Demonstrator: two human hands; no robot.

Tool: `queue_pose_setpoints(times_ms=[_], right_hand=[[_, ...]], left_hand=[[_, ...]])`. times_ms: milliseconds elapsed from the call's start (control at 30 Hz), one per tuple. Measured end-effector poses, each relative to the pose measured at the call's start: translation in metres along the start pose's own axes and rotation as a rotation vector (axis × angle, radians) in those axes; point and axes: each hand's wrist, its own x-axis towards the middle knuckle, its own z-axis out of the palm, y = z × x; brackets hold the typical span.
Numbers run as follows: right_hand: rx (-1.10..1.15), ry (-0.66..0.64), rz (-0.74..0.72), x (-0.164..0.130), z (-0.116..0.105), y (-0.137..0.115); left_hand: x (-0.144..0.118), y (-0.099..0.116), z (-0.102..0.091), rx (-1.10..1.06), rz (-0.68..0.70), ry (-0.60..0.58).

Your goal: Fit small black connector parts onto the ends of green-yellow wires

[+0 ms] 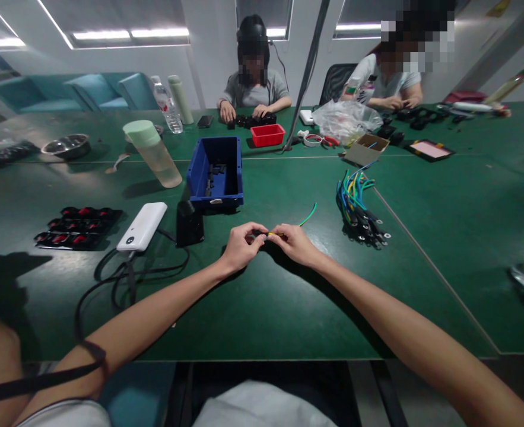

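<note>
Centrally, above the green table (262,308), the left hand (239,248) and the right hand (295,244) meet fingertip to fingertip, both closed in a pinch. Between them is a green-and-yellow wire (307,216): its near end lies in the pinch of the right hand, with a short yellow stretch showing between the two hands, and its free end curves up and away to the right, clear of the table. The left hand pinches something small and dark at the wire's end; it is too small to tell what it is.

As a judgement of progress: one wire is in hand while a bundle of coloured wires with ring terminals (359,204) lies well to the right of the right hand, so most of the wires appear yet to be handled. A blue parts bin (216,172), holding a few dark pieces, stands beyond the hands, and two trays of black-and-red switches (77,228) lie well to the left.

Also on the table: a white power bank (142,226) with black cables, a small black block (189,223) near the bin, an inverted pale-green cup (152,153), and a red tray (267,135). Two other people sit at the far side, each with hands on dark parts of their own.
</note>
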Motion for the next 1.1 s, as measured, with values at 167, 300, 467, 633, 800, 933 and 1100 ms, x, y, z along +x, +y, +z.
queue_pose_setpoints(times_ms=[167, 300, 467, 633, 800, 933, 1100], right_hand=[[-0.034, -0.020, -0.007, -0.0002, -0.0032, -0.0039], [-0.043, -0.028, -0.027, -0.0006, -0.0044, -0.0073], [-0.063, -0.011, -0.033, -0.0009, -0.0021, -0.0058], [-0.047, 0.000, -0.023, -0.0006, -0.0014, -0.0041], [-0.056, 0.014, -0.022, -0.0009, -0.0016, -0.0021], [-0.116, 0.022, -0.033, -0.0011, -0.0007, -0.0014], [-0.178, 0.018, -0.030, -0.0009, 0.0012, -0.0030]], left_hand=[[0.0019, -0.0041, 0.0000, 0.060, -0.010, 0.009], [0.0033, -0.0055, 0.0001, 0.049, -0.027, 0.032], [0.0041, -0.0052, 0.0000, 0.037, -0.050, 0.034], [0.0040, -0.0053, -0.0007, 0.004, -0.060, 0.016], [0.0038, -0.0061, 0.0001, -0.061, -0.082, -0.001], [0.0027, -0.0040, 0.0027, -0.052, -0.077, -0.021], [0.0017, -0.0009, 0.0047, -0.032, -0.070, -0.018]])
